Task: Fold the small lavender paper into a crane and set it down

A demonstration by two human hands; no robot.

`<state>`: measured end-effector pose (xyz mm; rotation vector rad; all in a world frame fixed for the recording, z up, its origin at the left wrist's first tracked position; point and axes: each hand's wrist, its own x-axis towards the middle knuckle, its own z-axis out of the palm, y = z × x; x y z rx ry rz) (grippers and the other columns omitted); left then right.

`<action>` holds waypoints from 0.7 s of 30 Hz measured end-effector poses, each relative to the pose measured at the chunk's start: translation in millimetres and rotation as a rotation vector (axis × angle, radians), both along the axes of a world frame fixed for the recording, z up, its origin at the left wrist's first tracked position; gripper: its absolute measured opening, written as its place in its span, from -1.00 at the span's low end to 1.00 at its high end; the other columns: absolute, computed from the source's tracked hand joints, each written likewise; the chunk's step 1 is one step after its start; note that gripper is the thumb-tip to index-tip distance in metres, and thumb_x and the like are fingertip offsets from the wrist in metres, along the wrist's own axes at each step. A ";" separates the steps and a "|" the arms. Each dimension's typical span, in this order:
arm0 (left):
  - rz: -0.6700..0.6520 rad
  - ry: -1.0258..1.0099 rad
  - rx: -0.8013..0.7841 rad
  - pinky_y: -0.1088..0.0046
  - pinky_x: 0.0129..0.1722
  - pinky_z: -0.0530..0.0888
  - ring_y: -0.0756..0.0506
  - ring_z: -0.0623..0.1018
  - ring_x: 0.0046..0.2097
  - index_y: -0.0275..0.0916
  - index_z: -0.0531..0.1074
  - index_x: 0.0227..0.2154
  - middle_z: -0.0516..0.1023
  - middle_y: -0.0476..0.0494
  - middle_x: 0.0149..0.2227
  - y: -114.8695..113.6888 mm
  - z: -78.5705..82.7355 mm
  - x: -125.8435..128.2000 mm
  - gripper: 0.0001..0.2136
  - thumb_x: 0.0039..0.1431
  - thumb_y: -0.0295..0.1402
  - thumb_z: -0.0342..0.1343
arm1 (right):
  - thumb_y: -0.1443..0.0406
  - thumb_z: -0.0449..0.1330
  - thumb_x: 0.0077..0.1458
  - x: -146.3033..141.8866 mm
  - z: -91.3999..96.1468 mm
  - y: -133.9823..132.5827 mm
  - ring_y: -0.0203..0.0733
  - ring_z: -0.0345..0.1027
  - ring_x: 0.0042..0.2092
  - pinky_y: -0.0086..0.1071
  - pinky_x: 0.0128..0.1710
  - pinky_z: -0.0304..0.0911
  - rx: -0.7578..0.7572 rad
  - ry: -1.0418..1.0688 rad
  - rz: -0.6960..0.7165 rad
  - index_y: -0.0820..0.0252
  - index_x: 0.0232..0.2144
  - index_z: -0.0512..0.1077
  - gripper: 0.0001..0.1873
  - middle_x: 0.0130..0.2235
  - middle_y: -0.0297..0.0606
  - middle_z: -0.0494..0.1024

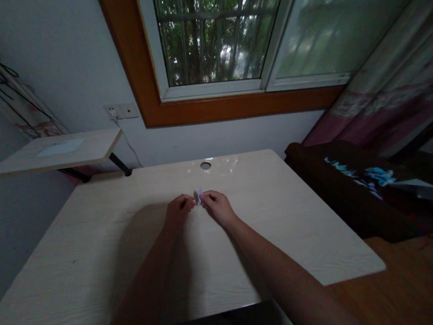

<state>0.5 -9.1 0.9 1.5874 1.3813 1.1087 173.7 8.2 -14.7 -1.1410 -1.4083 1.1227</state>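
Over the middle of the pale wooden desk [150, 274], my two hands meet fingertip to fingertip. Between them is a small, thin, folded piece [200, 196], pale lavender on the right and grey-brown on the left; it looks like paper. My right hand [217, 206] pinches its lavender side between thumb and forefinger. With fingers curled together, my left hand [178, 211] has its tips at the grey-brown side. The piece is too small to make out its exact shape, and the fingers hide part of it.
A raised shelf [101, 142] on black legs carries a white sheet [61, 147]. A cable runs from the wall socket [121, 111] behind the desk. A round hole [205, 166] is near the desk's back edge. Right of the desk, a dark brown sofa [312, 174] holds blue-and-white items.
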 end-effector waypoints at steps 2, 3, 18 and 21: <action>0.019 -0.035 -0.003 0.43 -0.30 0.48 -0.06 0.57 -0.34 -0.25 0.51 -0.23 0.62 -0.11 -0.34 2.4 -2.7 -0.7 -0.74 0.18 -0.19 0.06 | 0.05 0.20 0.08 0.1 0.1 0.1 -0.26 0.28 -0.44 -0.41 -0.39 0.18 0.006 -0.001 0.003 0.20 -0.43 0.55 -0.67 -0.49 -0.32 0.49; 0.024 -0.050 -0.003 0.43 -0.29 0.49 -0.07 0.57 -0.32 -0.25 0.50 -0.21 0.62 -0.12 -0.32 3.6 -4.3 -1.0 -0.73 0.17 -0.18 0.07 | 0.05 0.20 0.08 0.3 0.0 -0.1 -0.26 0.28 -0.44 -0.41 -0.39 0.18 0.007 0.002 0.004 0.20 -0.43 0.55 -0.66 -0.49 -0.32 0.49; -0.038 -0.099 0.025 0.43 -0.19 0.48 -0.06 0.57 -0.23 -0.22 0.48 -0.18 0.59 -0.11 -0.25 3.1 -3.3 -0.6 -0.75 0.12 -0.21 0.19 | 0.02 0.24 0.07 1.4 -1.8 -2.5 -0.25 0.27 -0.47 -0.41 -0.44 0.16 0.011 -0.019 0.078 0.16 -0.44 0.56 -0.66 -0.52 -0.31 0.48; -0.022 -0.072 0.001 0.43 -0.21 0.48 -0.06 0.56 -0.26 -0.21 0.50 -0.22 0.59 -0.08 -0.27 3.6 -3.0 -2.1 -0.77 0.13 -0.21 0.18 | 0.02 0.23 0.08 1.0 0.5 -3.9 -0.25 0.27 -0.47 -0.41 -0.44 0.16 0.027 -0.057 0.088 0.15 -0.45 0.56 -0.66 -0.52 -0.31 0.49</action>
